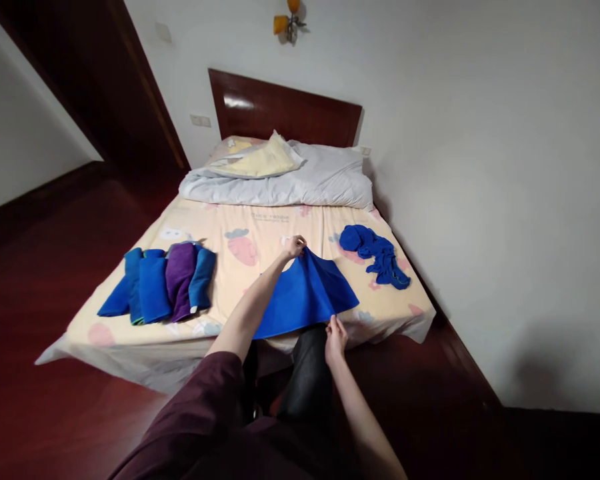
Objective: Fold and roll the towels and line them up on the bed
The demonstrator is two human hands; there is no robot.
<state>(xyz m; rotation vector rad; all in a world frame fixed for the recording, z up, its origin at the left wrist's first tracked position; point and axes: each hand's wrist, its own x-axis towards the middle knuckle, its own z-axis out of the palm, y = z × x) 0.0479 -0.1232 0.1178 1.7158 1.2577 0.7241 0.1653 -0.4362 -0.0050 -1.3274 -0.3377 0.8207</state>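
- Holding a blue towel over the near edge of the bed: left hand is pinching the far corner, right hand is pinching the near edge.
- Keeping both corners taut and level is helping edges meet squarely.

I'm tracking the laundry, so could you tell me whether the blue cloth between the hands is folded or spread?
Spread: the blue cloth lies opened on the bed, left hand pinching its far corner, right hand its near edge.
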